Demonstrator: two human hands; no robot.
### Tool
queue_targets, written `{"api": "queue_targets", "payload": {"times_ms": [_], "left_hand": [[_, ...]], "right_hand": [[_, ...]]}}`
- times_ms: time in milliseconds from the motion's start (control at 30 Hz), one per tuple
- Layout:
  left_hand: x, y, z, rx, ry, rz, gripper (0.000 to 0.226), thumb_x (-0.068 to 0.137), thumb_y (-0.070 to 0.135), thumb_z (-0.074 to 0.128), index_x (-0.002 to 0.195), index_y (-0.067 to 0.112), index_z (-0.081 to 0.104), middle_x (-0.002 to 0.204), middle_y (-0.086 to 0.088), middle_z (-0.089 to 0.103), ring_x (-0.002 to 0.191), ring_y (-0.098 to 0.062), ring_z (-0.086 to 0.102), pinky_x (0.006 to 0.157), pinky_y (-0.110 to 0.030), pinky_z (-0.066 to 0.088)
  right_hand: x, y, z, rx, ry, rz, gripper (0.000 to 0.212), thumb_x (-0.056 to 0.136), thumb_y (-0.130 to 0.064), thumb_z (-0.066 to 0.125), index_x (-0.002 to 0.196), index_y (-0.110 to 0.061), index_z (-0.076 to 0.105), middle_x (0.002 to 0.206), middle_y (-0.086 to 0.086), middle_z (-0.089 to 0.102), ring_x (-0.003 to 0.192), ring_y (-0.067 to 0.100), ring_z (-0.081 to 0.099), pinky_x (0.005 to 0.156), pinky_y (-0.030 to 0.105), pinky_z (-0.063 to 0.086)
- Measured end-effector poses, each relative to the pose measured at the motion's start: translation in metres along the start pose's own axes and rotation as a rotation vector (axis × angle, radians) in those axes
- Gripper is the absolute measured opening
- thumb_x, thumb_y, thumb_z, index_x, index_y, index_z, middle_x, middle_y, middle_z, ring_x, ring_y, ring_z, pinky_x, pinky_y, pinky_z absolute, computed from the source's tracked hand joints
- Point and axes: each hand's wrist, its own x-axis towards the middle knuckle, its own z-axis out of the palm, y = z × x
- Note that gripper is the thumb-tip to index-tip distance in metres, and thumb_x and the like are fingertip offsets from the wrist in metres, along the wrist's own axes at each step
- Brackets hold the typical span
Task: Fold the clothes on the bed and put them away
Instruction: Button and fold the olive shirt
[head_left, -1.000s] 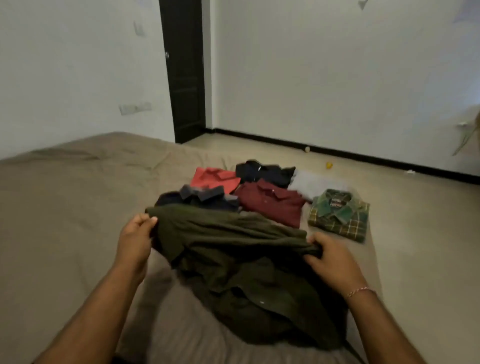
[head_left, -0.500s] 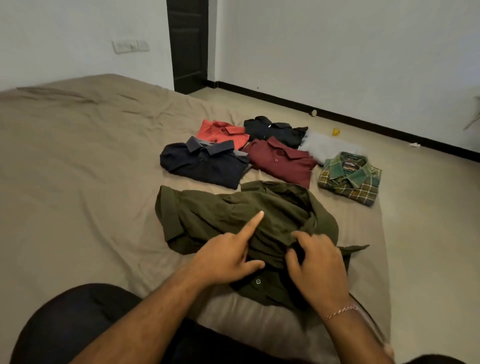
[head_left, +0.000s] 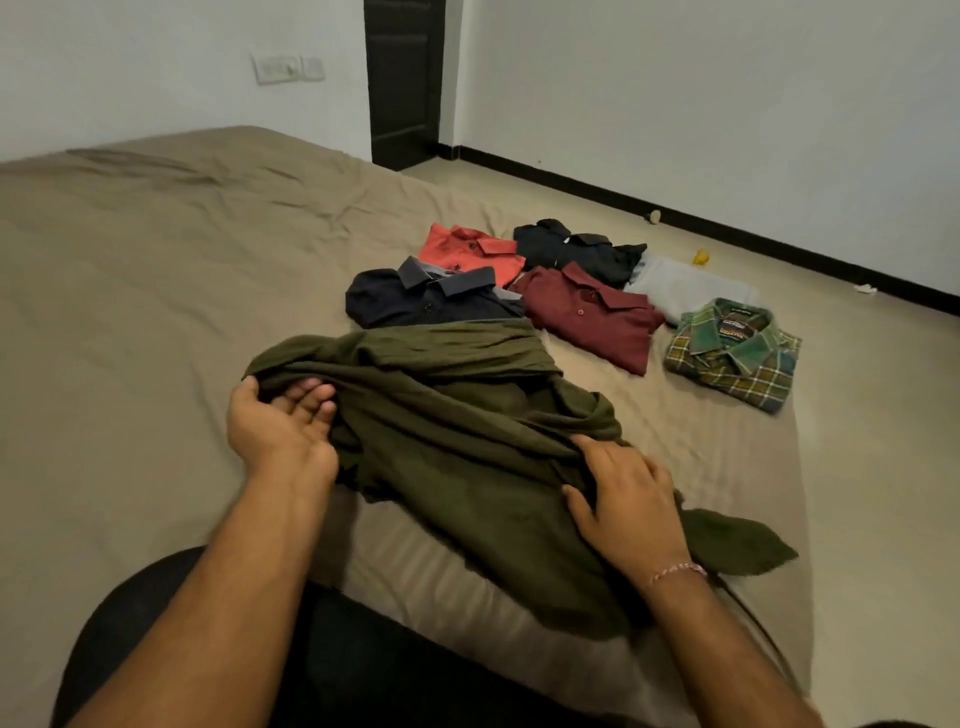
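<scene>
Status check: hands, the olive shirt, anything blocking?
Left hand and right hand both grip olive shirt. Shirt bunched, unfolded. Far edge overlaps folded navy shirt.

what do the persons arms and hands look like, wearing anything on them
Both forearms are bare, with no sleeves in view. The left hand shows no rings, watch or band. The right hand has a thin pinkish thread bracelet around its wrist; no rings show on it. No gloves on either hand.
</scene>
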Motion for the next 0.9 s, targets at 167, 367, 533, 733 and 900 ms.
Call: {"api": "queue_targets", "payload": {"times_ms": [167,367,533,733,900], "left_hand": [[0.007,-0.008,0.008,0.194,0.053,0.066,0.022,0.101,0.032,0.050,0.100,0.015,0.064,0.060,0.003,0.060,0.045,-0.012,0.052,0.046,-0.025,0.042],[-0.022,0.003,0.007,0.793,0.066,1.047,0.054,0.084,0.009,0.058,0.137,0.013,0.049,0.089,0.002,0.050,0.077,-0.011,0.053,0.072,-0.027,0.048],[-0.053,-0.029,0.017,1.473,-1.089,1.388,0.049,0.089,0.041,0.073,0.134,0.025,0.062,0.116,0.008,0.066,0.110,-0.019,0.061,0.094,-0.044,0.047],[-0.034,-0.036,0.016,1.549,-1.241,1.163,0.021,0.093,0.039,0.058,0.101,0.026,0.073,0.092,0.011,0.069,0.086,-0.011,0.066,0.076,-0.033,0.055],[-0.045,-0.003,0.079,1.886,-1.059,1.409,0.012,0.088,0.038,0.067,0.090,0.037,0.055,0.086,0.015,0.057,0.086,-0.012,0.056,0.067,-0.034,0.048]], "right_hand": [[-0.015,0.016,0.001,0.138,0.144,0.070,0.024,0.094,-0.036,0.064,0.118,-0.037,0.063,0.106,-0.015,0.064,0.103,0.012,0.060,0.088,0.036,0.045],[-0.023,0.027,-0.014,0.246,0.057,-0.075,0.014,0.089,-0.054,0.059,0.097,-0.043,0.063,0.087,-0.027,0.059,0.086,-0.003,0.055,0.084,0.041,0.051],[-0.020,0.018,-0.018,0.294,0.103,-0.160,0.009,0.095,-0.034,0.064,0.101,-0.041,0.063,0.099,-0.026,0.061,0.095,-0.001,0.059,0.089,0.043,0.054],[-0.009,0.005,-0.062,0.404,0.213,-0.102,0.010,0.094,-0.040,0.064,0.100,-0.035,0.070,0.088,-0.024,0.067,0.079,-0.001,0.064,0.075,0.029,0.055],[0.038,0.008,-0.128,-0.185,0.152,-0.137,0.025,0.091,-0.058,0.064,0.094,-0.034,0.069,0.080,-0.009,0.072,0.077,0.018,0.070,0.069,0.034,0.054]]}}
